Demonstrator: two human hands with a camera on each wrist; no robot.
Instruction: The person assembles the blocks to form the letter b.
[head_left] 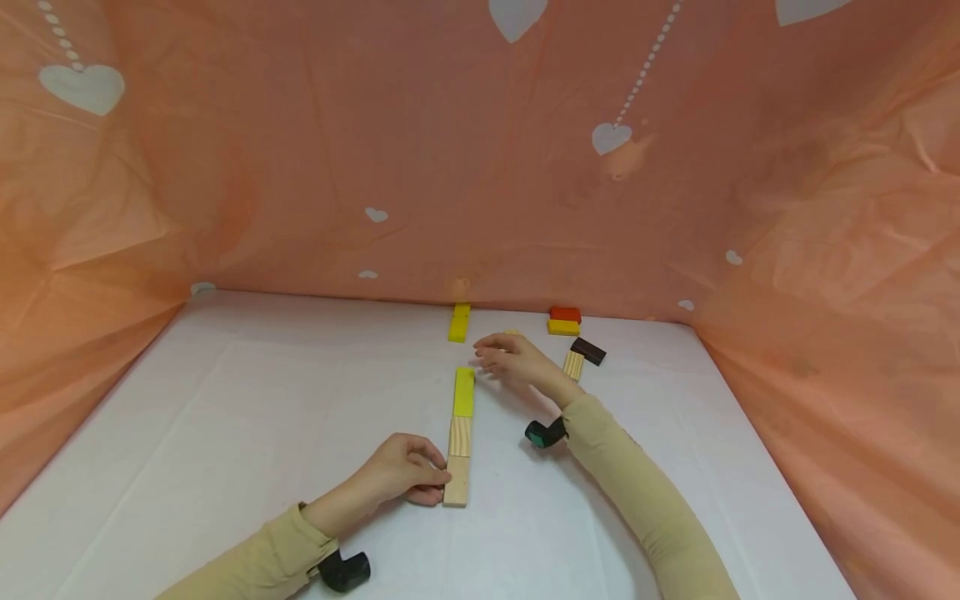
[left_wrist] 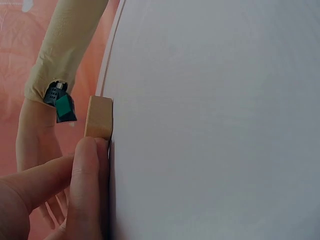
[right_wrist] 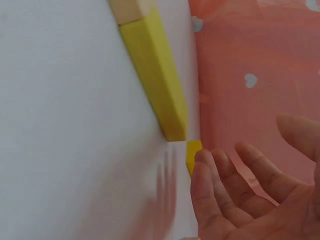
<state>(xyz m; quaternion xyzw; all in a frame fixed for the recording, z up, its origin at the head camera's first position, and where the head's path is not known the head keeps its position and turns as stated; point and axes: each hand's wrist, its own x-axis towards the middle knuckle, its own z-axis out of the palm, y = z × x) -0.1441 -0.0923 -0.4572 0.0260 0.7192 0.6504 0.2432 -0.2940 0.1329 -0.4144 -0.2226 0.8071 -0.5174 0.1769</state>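
Left grip (head_left: 396, 468) touches a plain wooden block (head_left: 457, 483).

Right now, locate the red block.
In the head view, the red block sits right of centre near the cloth, directly behind a yellow block.

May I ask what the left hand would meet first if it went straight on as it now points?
Probably the nearest plain wooden block; the left hand seems to touch it in the head view, though depth is unclear.
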